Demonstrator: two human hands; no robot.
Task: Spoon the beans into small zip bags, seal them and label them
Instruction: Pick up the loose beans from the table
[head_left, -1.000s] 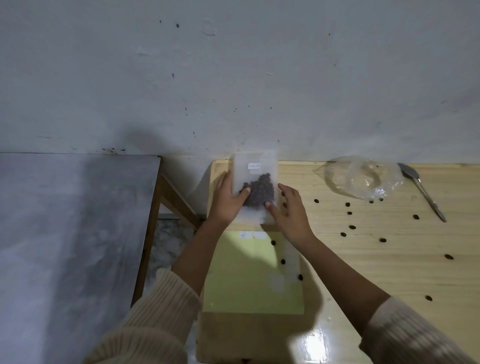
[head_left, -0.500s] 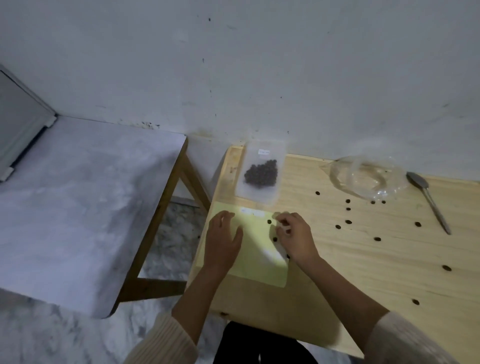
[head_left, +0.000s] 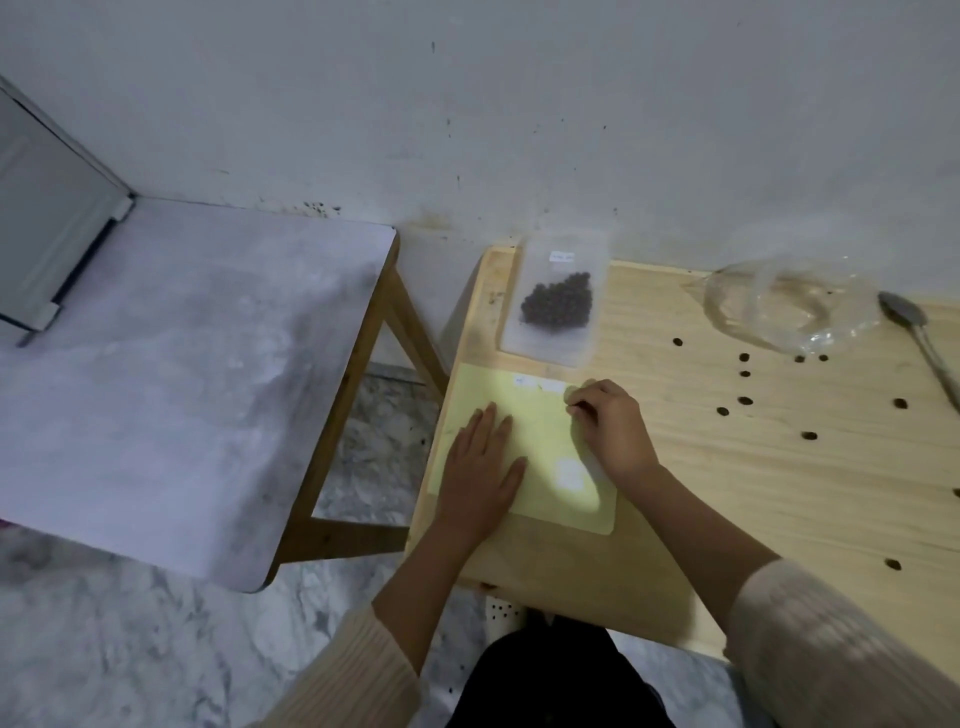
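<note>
The left hand (head_left: 480, 467) lies flat on the pale yellow sheet (head_left: 540, 441), fingers straight and close together. The right hand (head_left: 613, 431) sits at the sheet's 1 o'clock corner with its fingers curled. Their tips are bunched beside a white label strip (head_left: 545, 385), and whether they pinch a label I cannot tell.

From the sheet, the filled zip bag (head_left: 558, 301) lies at 12 o'clock, flat on the wooden table (head_left: 727, 493) near the wall. Its dark beans (head_left: 558, 304) are heaped mid-bag under a small label (head_left: 562, 256).

At 2 o'clock are a crumpled clear plastic bag (head_left: 789, 306) and, just beyond it, a spoon (head_left: 919, 332). Loose beans (head_left: 745, 400) are scattered across the table at 3 o'clock. A grey table (head_left: 182, 374) stands apart at 9 o'clock.
</note>
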